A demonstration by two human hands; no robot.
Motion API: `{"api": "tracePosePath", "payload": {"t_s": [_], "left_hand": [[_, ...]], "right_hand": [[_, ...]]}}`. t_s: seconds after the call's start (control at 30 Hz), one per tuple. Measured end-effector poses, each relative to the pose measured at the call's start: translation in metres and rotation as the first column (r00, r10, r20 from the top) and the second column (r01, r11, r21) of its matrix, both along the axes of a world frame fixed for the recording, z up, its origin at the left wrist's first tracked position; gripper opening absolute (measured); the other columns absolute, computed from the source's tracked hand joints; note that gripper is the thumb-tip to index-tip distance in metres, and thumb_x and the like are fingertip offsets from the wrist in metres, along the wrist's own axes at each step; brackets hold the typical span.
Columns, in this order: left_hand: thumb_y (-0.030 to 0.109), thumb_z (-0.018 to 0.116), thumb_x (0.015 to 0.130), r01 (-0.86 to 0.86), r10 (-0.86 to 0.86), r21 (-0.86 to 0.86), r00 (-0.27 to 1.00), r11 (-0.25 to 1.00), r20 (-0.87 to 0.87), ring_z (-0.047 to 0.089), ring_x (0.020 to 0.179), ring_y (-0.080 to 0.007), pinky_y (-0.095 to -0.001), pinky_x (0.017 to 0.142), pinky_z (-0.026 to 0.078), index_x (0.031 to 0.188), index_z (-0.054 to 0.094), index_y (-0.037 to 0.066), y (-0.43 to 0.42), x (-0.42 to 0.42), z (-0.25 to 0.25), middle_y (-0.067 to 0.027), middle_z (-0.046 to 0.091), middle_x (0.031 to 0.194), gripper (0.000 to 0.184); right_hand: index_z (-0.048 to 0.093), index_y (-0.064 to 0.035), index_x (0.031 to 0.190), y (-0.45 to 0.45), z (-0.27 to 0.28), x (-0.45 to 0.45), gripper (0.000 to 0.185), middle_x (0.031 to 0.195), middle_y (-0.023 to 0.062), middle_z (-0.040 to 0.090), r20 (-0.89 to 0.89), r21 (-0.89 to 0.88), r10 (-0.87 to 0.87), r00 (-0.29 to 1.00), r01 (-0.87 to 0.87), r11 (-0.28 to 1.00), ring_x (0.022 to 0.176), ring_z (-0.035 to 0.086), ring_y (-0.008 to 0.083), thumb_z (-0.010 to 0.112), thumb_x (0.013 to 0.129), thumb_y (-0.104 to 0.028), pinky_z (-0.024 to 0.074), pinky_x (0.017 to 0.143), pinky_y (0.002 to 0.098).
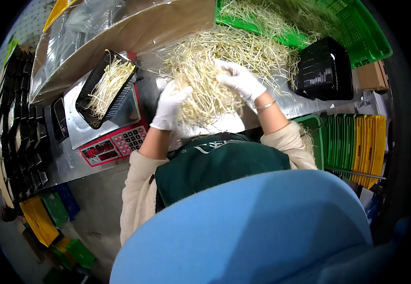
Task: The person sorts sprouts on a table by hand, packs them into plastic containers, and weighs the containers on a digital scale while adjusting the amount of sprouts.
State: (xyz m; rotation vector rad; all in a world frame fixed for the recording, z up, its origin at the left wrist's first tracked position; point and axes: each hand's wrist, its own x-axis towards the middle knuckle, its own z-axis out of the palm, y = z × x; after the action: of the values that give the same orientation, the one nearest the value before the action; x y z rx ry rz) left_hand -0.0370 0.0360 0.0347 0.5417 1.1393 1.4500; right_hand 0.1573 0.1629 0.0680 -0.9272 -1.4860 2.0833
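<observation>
A loose clump of bean sprouts [207,97] is held up between my two gloved hands, over the near edge of the metal table. My left hand [170,106], in a white glove, grips the clump's left side with bent fingers. On its upper right side, my right hand [241,79], also white-gloved, has its fingers closed into the sprouts. Some fingertips are hidden among the strands. Left of my hands, a black tray [128,73] with bean sprouts in it rests tilted on a scale [113,146] with a red keypad panel.
More sprouts [262,52] spread behind my hands, spilling from a green crate [364,35]. A black basket [326,71] stands on the right. Stacked black trays [23,128] line the left. Green and yellow crates [357,146] are stacked at right. A cardboard box [167,23] holds clear plastic.
</observation>
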Motion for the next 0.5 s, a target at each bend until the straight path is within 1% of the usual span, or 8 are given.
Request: {"api": "tracePosePath", "payload": {"t_s": [0.03,0.07,0.1,0.17,0.2,0.3,0.4,0.5], "left_hand": [[-0.004,0.059,0.085,0.037,-0.036,-0.017,0.999,0.999,0.04,0.061,0.096,-0.0161,-0.0283,0.084,0.049,0.125,0.05,0.0,0.001,-0.011,-0.015,-0.0087,0.063,0.11,0.041],[-0.006,0.056,0.084,-0.019,0.002,-0.178,0.996,0.984,-0.093,0.062,0.092,-0.0162,-0.0284,0.081,0.05,0.126,0.049,0.0,0.001,-0.018,-0.025,-0.0079,0.063,0.108,0.043],[-0.006,0.056,0.084,-0.015,-0.002,-0.178,0.996,0.984,-0.092,0.062,0.092,-0.0162,-0.0284,0.081,0.05,0.126,0.049,0.0,-0.003,-0.021,-0.024,-0.0079,0.063,0.108,0.043],[-0.006,0.054,0.083,-0.02,0.005,-0.182,0.996,0.983,-0.085,0.06,0.092,-0.0161,-0.0275,0.079,0.049,0.129,0.047,0.001,-0.013,-0.024,-0.022,-0.0078,0.062,0.109,0.048],[-0.009,0.051,0.08,-0.108,0.088,-0.216,0.991,0.97,-0.102,0.059,0.096,-0.0171,-0.0272,0.078,0.049,0.133,0.043,0.001,-0.016,-0.023,-0.025,-0.0088,0.059,0.113,0.055],[-0.013,0.048,0.075,-0.055,0.024,-0.266,0.993,0.963,-0.118,0.058,0.099,-0.0189,-0.0275,0.08,0.049,0.135,0.041,0.001,-0.023,-0.043,-0.031,-0.0104,0.057,0.118,0.062],[-0.016,0.045,0.07,-0.099,0.08,-0.284,0.994,0.954,-0.08,0.057,0.104,-0.0215,-0.0282,0.085,0.048,0.137,0.039,0.0,-0.025,-0.044,-0.031,-0.0114,0.055,0.122,0.069],[-0.015,0.044,0.072,-0.139,0.118,-0.26,0.988,0.956,-0.095,0.056,0.11,-0.0226,-0.0286,0.091,0.046,0.138,0.038,-0.001,-0.026,-0.042,-0.036,-0.0125,0.054,0.125,0.068]], "right_hand": [[0.044,0.0022,0.136,0.016,-0.007,0.009,0.057,0.127,0.0092,0.058,0.023,-0.044,0.007,1.0,-0.006,0.999,0.104,0.058,0.0117,0.066,0.083,-0.003,0.0466,0.09,0.0236],[0.045,0.0021,0.136,0.027,-0.017,0.015,0.057,0.126,0.0094,0.058,0.122,-0.022,-0.005,0.992,0.008,1.0,0.106,0.057,0.0122,0.067,0.083,-0.004,0.0462,0.091,0.0242],[0.046,0.0019,0.135,0.038,-0.031,0.02,0.057,0.126,0.0097,0.059,0.217,0.0,-0.016,0.976,0.017,1.0,0.107,0.057,0.0127,0.067,0.083,-0.005,0.0458,0.091,0.0249],[0.043,0.0021,0.137,0.056,-0.058,0.034,0.06,0.124,0.0112,0.059,0.438,0.254,-0.057,0.897,-0.063,0.965,0.107,0.057,0.0149,0.069,0.083,-0.008,0.0453,0.092,0.0262],[0.043,0.002,0.137,0.058,-0.058,0.039,0.062,0.122,0.0119,0.06,0.393,0.218,-0.079,0.916,-0.009,0.976,0.107,0.057,0.016,0.07,0.083,-0.009,0.0452,0.092,0.0267],[0.043,0.0008,0.138,0.059,-0.047,0.05,0.064,0.118,0.0128,0.061,0.32,0.162,-0.16,0.934,0.112,0.98,0.101,0.058,0.0168,0.072,0.082,-0.012,0.0456,0.091,0.0274],[0.046,0.0009,0.135,0.059,-0.045,0.055,0.06,0.117,0.0114,0.062,0.344,0.229,-0.184,0.921,0.108,0.967,0.1,0.059,0.0153,0.072,0.082,-0.01,0.046,0.089,0.0269],[0.054,-0.0066,0.13,0.041,-0.036,0.05,0.049,0.114,0.0132,0.064,0.334,0.44,-0.29,0.897,0.124,0.889,0.097,0.063,0.0206,0.069,0.084,-0.015,0.0487,0.086,0.0293]]}}
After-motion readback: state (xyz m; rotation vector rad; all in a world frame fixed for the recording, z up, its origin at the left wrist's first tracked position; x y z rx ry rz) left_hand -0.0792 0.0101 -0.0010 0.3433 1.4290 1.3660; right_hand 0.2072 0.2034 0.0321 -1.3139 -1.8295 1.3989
